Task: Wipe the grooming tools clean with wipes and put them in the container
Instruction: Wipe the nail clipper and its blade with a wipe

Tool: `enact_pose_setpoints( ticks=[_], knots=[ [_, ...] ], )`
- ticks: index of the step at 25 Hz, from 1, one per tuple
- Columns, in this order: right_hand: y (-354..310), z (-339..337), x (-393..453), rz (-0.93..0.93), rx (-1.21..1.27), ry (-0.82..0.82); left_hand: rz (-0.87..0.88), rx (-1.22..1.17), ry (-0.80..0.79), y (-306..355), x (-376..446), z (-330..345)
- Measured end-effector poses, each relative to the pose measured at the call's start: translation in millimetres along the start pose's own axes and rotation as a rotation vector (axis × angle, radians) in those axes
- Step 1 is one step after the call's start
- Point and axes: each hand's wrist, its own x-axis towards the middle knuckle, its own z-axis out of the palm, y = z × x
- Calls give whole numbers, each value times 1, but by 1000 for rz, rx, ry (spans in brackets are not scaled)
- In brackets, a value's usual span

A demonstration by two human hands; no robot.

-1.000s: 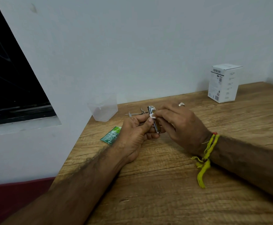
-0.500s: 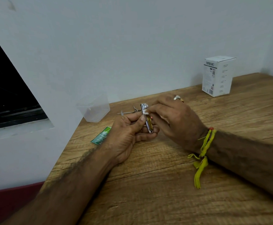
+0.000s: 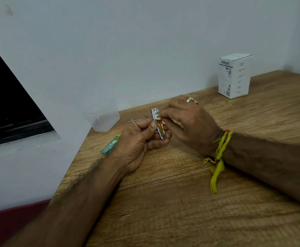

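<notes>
My left hand (image 3: 138, 139) grips a silver nail clipper (image 3: 159, 127) with a yellow panel, its cutting end pointing up and away. My right hand (image 3: 186, 120) pinches a small white wipe (image 3: 157, 117) against the upper part of the clipper. Behind my hands, thin metal grooming tools (image 3: 138, 119) lie on the wooden table (image 3: 181, 202). A clear plastic container (image 3: 103, 118) stands against the wall at the table's left rear corner.
A green wipe sachet (image 3: 110, 145) lies near the table's left edge, beside my left wrist. A white cardboard box (image 3: 234, 77) stands at the back right by the wall. The wall runs along the table's far side.
The camera view shifted slightly. The clipper turned so its yellow face shows, and the wipe slid up toward the clipper's head.
</notes>
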Motion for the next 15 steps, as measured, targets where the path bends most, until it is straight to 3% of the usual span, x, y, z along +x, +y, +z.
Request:
enact_pose_setpoints(
  ticks=[15],
  knots=[
    [0,-2,-6,-38,-73,-38,-42,-89,8,2,1,-1]
  ],
)
